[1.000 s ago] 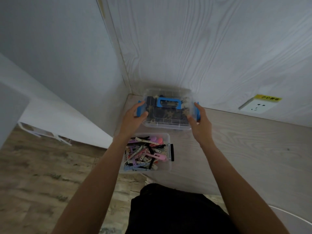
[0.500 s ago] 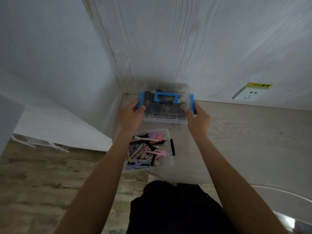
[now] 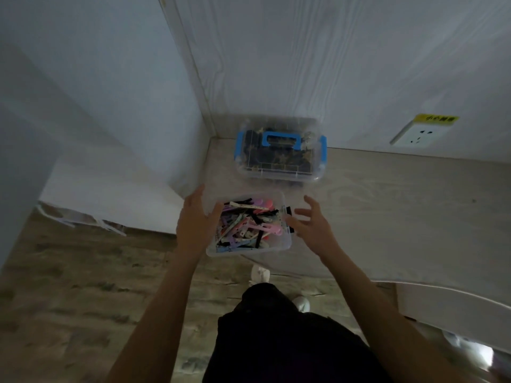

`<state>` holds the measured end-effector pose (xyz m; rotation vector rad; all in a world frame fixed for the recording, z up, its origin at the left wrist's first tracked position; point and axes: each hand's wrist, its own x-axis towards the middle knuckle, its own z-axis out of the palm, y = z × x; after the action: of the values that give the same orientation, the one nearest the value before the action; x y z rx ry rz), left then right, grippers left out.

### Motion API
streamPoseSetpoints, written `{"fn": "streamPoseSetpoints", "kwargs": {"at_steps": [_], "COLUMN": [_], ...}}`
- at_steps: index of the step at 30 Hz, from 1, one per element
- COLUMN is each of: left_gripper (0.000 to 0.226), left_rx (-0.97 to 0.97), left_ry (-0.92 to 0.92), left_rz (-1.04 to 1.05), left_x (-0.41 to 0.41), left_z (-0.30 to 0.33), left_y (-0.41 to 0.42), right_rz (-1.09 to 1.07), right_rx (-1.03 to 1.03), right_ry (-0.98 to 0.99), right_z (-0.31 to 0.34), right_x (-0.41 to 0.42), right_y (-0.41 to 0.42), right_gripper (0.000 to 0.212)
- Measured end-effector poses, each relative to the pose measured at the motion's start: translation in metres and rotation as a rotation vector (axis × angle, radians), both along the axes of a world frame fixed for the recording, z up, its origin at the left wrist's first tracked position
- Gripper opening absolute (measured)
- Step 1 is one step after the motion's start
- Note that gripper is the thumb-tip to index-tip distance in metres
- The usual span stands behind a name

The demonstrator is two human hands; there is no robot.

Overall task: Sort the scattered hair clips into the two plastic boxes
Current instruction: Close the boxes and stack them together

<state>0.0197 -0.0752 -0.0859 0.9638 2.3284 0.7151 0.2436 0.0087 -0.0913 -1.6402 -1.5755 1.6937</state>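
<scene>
A clear lidded box (image 3: 279, 150) with a blue handle and blue side latches stands in the table's far corner, dark clips inside. Nearer me, an open clear box (image 3: 249, 248) holds several pastel and black hair clips (image 3: 246, 226). My left hand (image 3: 195, 225) is open against that box's left wall. My right hand (image 3: 309, 225) is open with fingers spread at its right side, by a black latch; whether it touches is unclear.
The pale wood table (image 3: 387, 205) meets white panelled walls behind and to the left. A wall socket (image 3: 417, 135) with a yellow label sits at the right. The open box overhangs the table's near edge, with floor (image 3: 69, 286) below.
Both hands let go of the lidded box, which now stands in the corner, and drew back to either side of the open box of clips.
</scene>
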Motion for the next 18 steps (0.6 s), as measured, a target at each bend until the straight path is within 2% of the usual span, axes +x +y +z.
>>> {"fn": "streamPoseSetpoints", "kwargs": {"at_steps": [2, 5, 8, 11, 12, 13, 15, 16, 18], "left_gripper": [0.060, 0.044, 0.036, 0.032, 0.032, 0.033, 0.033, 0.033, 0.034], "left_rx": [-0.033, -0.021, 0.017, -0.020, -0.025, -0.013, 0.007, 0.025, 0.075], "left_ry": [-0.137, -0.246, -0.235, -0.082, -0.042, -0.020, -0.009, -0.014, -0.013], "left_rz": [0.078, 0.093, 0.100, 0.067, 0.081, 0.112, 0.214, 0.256, 0.302], "left_x": [0.009, 0.018, 0.019, 0.015, 0.014, 0.015, 0.015, 0.014, 0.011], "left_z": [-0.003, -0.005, -0.005, -0.008, -0.010, -0.010, -0.007, -0.004, 0.001], "left_y": [-0.013, -0.022, -0.032, -0.044, -0.049, -0.054, -0.068, -0.073, -0.080], "right_rz": [0.137, 0.188, 0.217, 0.094, 0.085, 0.146, 0.444, 0.623, 0.960], "right_rx": [-0.079, -0.115, -0.141, -0.269, -0.170, 0.017, 0.447, 0.592, 0.682], "right_ry": [0.021, 0.081, 0.138, 0.242, 0.197, 0.087, -0.170, -0.231, -0.327], "right_z": [-0.005, -0.009, -0.009, -0.011, -0.016, -0.021, -0.034, -0.040, -0.048], "right_x": [0.000, 0.000, 0.007, 0.015, 0.019, 0.023, 0.028, 0.027, 0.019], "right_y": [-0.007, -0.012, -0.013, -0.011, -0.009, -0.006, -0.003, -0.002, -0.002], "right_gripper": [0.074, 0.069, 0.063, 0.045, 0.041, 0.038, 0.042, 0.044, 0.044]}}
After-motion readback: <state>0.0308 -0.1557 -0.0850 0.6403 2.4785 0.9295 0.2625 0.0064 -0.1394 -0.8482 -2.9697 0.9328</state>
